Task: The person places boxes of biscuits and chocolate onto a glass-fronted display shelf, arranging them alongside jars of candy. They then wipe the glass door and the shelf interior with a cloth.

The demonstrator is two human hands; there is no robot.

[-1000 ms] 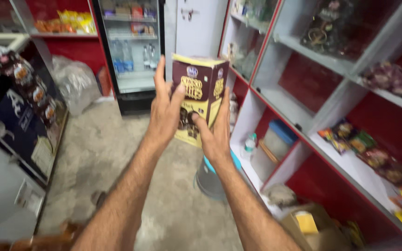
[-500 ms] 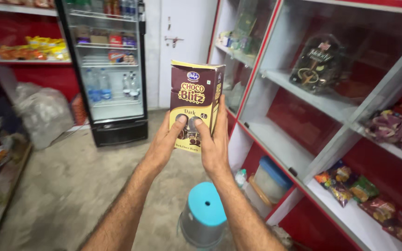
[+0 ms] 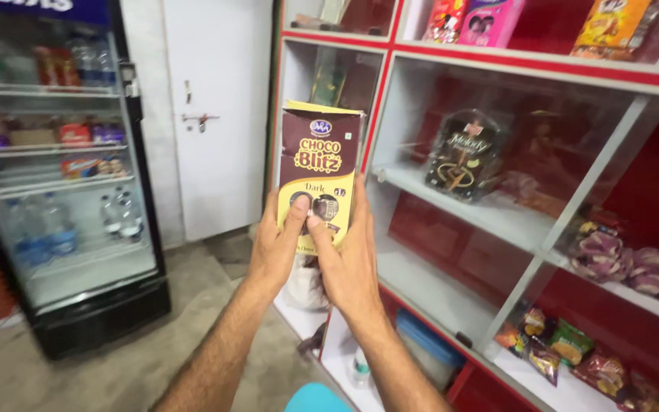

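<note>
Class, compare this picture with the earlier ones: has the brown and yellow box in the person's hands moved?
Yes. The brown and yellow box has risen, judged against the red and white shelves: earlier it was level with lower compartments, now with an upper one. Both hands hold it.

Both bare forearms reach up and forward from the lower edge, converging toward the box (image 3: 319, 174). The left hand (image 3: 278, 248) grips the box's lower left side, thumb pressed on its front. The right hand (image 3: 351, 263) grips its lower right side, thumb also on the front, the 2 thumbs nearly touching.
</note>
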